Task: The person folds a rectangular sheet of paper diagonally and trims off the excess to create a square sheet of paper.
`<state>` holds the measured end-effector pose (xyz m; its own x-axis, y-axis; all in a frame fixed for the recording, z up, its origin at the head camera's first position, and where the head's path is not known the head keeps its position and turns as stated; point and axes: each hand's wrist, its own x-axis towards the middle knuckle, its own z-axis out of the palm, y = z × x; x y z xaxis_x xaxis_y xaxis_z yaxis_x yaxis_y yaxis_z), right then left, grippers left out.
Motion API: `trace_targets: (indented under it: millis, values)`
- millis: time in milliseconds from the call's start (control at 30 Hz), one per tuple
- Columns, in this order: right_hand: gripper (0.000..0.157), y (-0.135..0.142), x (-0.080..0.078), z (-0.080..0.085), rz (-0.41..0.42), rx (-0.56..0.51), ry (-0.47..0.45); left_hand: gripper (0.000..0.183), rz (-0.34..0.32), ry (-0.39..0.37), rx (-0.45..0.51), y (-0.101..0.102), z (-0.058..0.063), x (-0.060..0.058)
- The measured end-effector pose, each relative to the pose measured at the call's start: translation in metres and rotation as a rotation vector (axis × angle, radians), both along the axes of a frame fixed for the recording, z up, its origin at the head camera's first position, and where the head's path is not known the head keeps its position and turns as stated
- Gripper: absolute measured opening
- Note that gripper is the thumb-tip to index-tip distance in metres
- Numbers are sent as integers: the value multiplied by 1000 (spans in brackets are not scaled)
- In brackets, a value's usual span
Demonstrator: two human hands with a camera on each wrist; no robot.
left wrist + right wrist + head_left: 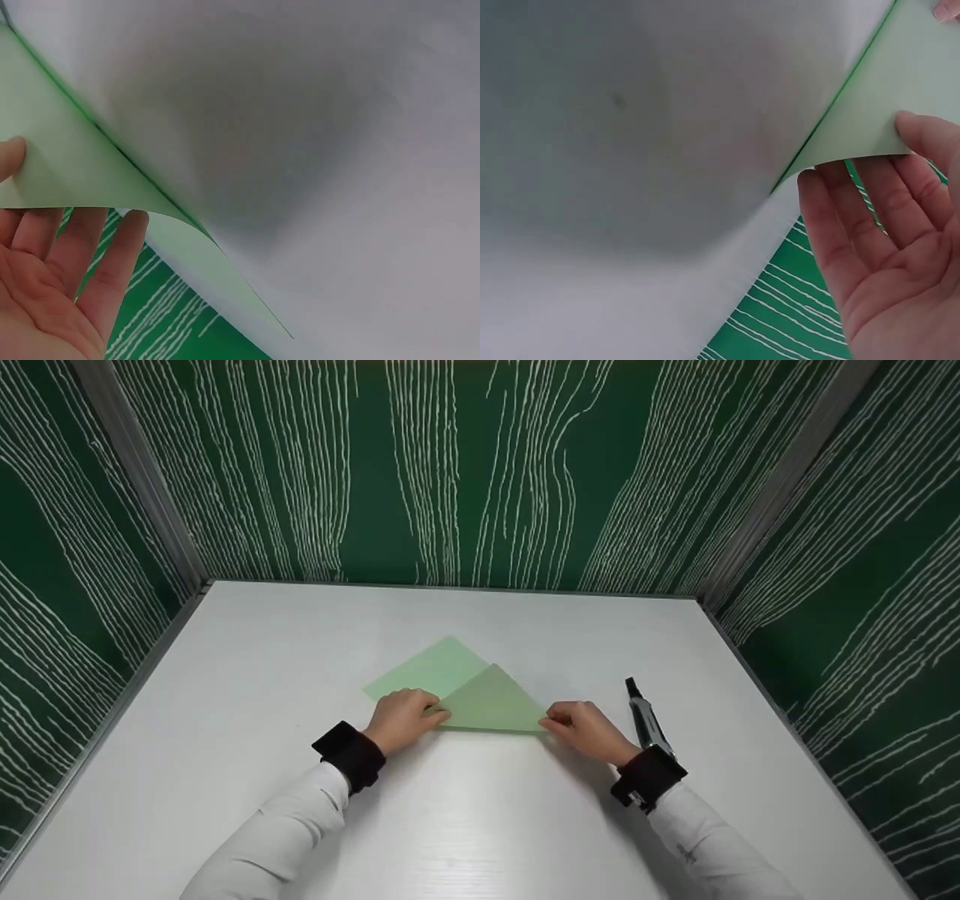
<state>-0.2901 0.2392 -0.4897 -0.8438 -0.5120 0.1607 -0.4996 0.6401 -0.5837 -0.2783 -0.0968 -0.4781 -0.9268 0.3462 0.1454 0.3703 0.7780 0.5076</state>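
A piece of green paper, folded into a triangle, lies near the middle of the table with its straight crease towards me. My left hand pinches its left corner between thumb and fingers. At the right corner, my right hand pinches the paper in the same way. Behind the triangle, a lighter green flat part of paper reaches out to the back left, partly covered by the triangle and my left hand. In the right wrist view, the thumb lies on top of the green paper, with the fingers beneath.
To the right of my right hand lies a black and grey stapler-like tool, partly hidden behind the wrist band. The white table is bounded by green walls with white wavy lines at the back and sides.
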Motion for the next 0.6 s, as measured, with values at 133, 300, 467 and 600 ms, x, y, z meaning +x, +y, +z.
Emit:
trace_targets:
  millis: [133, 300, 467, 600]
  values:
    - [22, -1, -7, -1, -33, -37, -37, 54, 32, -22, 42, 0, 0, -7]
    - [24, -3, -14, -1, -72, -63, -100, 59, 83, -46, 112, 1, -2, -14]
    - [24, -4, -21, -2, -92, -79, -148, 61, 120, -59, 163, 5, -3, -18]
    - [25, -6, -25, -2, -112, -96, -197, 54, 149, -62, 169, 8, -5, -20]
